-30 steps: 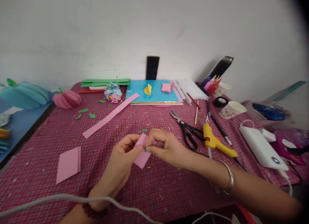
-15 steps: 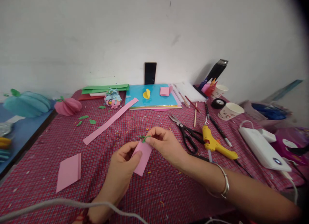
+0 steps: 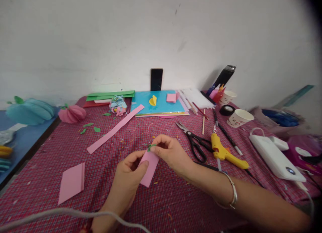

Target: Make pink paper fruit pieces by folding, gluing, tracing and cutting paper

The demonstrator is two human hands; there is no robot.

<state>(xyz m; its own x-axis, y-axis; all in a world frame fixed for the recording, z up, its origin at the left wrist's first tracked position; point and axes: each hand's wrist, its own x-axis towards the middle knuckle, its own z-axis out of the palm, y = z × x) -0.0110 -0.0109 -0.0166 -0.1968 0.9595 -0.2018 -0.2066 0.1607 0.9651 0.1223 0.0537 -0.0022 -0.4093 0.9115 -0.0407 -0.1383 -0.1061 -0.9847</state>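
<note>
A pale cord (image 3: 65, 211) is seen crossing the near left of the view. Beyond it, a folded sheet (image 3: 71, 183), pink, is laid on the cloth (image 3: 42, 172). The card (image 3: 149, 169), also pink, is held tilted between the two hands, with a green piece (image 3: 151, 147) at its top edge. Card is judged light, fairly stiff and easily creased; best held flat by its sides, clear of that edge. Green piece is judged thin, soft and easily torn; a light fingertip pinch is advised. Card is clamped between thumb and fingers of the left hand (image 3: 128, 176), thumb laid on the upper face. Green piece is pinched by thumb and forefinger of the right hand (image 3: 171, 156), forearm brought in from lower right; whether the card's corner is also caught cannot be told. Farther right, a glue gun (image 3: 225, 153) is laid just beside scissors (image 3: 192, 136). Farther left, a strip (image 3: 115, 129) is laid aslant. At the back, a phone (image 3: 156, 79) is propped upright.
</note>
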